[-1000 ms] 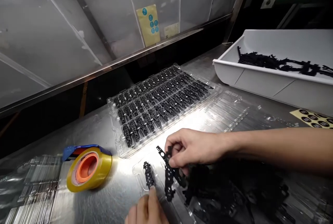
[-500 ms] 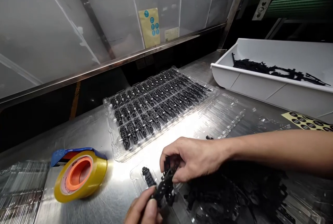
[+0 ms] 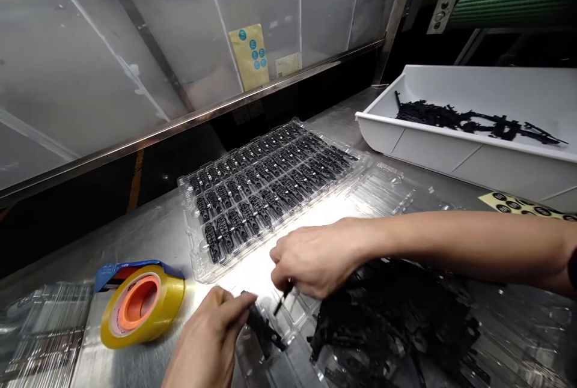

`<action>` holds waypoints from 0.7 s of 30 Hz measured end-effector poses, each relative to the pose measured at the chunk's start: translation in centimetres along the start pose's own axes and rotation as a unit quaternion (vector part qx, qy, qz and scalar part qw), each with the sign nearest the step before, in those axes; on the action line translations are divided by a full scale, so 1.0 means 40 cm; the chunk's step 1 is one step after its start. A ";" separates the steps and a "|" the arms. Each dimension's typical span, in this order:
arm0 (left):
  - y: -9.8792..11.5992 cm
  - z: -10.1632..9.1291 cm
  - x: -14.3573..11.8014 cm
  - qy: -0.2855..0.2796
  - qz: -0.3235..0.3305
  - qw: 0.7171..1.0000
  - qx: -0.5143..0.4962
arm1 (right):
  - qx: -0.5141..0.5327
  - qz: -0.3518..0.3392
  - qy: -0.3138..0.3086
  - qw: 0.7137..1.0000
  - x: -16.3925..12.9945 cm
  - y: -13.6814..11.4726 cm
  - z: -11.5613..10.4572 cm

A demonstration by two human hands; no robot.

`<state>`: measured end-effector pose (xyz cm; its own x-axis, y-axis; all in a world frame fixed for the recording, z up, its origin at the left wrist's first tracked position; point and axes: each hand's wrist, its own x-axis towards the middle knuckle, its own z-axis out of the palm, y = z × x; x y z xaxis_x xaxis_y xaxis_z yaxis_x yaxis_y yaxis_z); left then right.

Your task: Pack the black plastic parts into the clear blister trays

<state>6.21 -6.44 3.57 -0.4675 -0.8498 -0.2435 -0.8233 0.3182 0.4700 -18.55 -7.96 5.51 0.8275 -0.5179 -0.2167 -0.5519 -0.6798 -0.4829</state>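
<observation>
My left hand [image 3: 210, 334] is closed at the lower middle, thumb and fingers at the upper end of a black moulded plastic part [image 3: 264, 329]. That part lies over a clear plastic tray [image 3: 293, 349]. Just to the right, my right hand [image 3: 313, 256] pinches a thin black plastic piece [image 3: 282, 301], tilted downward; its upper end is hidden by the fingers. Below my right wrist spreads a heap of black plastic parts [image 3: 396, 322]. Behind both hands, a larger clear blister tray [image 3: 198, 250] holds rows of similar black parts.
A yellow tape roll [image 3: 169, 310] with an orange core stands at left, near a stack of clear trays [image 3: 49, 328]. At right sits a white bin [image 3: 487, 163] with black parts inside, a sticker sheet [image 3: 518, 203] in front. A metal-edged panel [image 3: 180, 33] closes off the back.
My left hand has moved up and left and turned back-up. The right hand has lowered slightly, fingers pointing down with a thin piece. The parts held together between the hands are now apart.
</observation>
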 end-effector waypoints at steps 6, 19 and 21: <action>0.031 0.090 0.054 0.097 -0.048 0.994 0.015 | -0.089 0.004 0.050 0.995 0.014 0.009 0.067; 0.010 0.225 -0.013 0.324 0.070 0.937 0.113 | -0.308 -0.199 0.122 0.922 0.031 0.063 0.067; 0.005 0.233 -0.019 0.339 0.092 0.929 0.118 | -0.317 -0.244 0.130 0.907 0.047 0.075 0.058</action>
<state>3.40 -1.80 -4.06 -0.3643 -0.8154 0.4499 -0.8344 0.5004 0.2312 -18.44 -9.78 1.70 0.9826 -0.1243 0.1383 -0.1431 -0.9804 0.1352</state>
